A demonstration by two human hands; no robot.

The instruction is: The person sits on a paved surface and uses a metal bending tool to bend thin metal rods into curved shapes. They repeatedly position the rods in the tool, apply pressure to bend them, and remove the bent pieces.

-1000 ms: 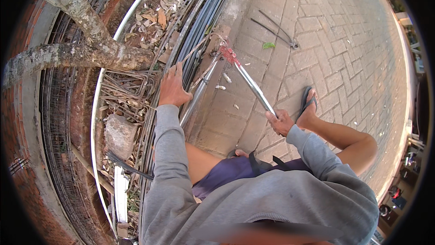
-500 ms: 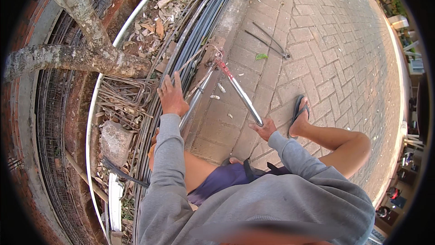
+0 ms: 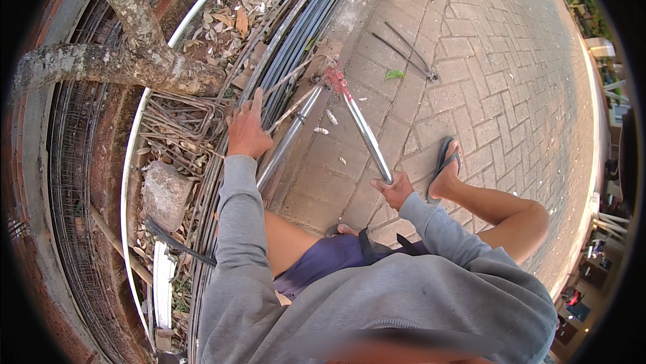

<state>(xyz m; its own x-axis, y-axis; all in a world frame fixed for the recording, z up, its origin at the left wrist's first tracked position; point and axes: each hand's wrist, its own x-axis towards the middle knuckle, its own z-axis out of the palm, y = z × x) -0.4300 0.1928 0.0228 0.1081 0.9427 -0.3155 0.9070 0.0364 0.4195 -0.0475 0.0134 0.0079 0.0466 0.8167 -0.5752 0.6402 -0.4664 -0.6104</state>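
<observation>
A bolt cutter [image 3: 363, 132] with a red head and silver tubular handles spreads its two handles in a V. My right hand [image 3: 396, 190] is closed round the end of its right handle. The left handle runs down past my left forearm, and its lower end is hidden. A thin rusty bent steel rod [image 3: 293, 76] stretches from the cutter's head to my left hand [image 3: 248, 131]. My left hand grips the rod's near end, with the index finger stretched along it; the fingers partly hide the grip.
Long steel bars [image 3: 321, 11] lie along the kerb on the left. Beside them are a pile of bent rods [image 3: 180, 122], a stone block [image 3: 165, 196], a white pipe [image 3: 132, 155] and a tree branch [image 3: 145, 68]. Another bent rod [image 3: 409, 51] rests on the paving [image 3: 494, 88].
My left hand has shifted slightly left and its spread fingers have drawn together. The cutter's head has moved a little right, and its handles stand at nearly the same spread.
</observation>
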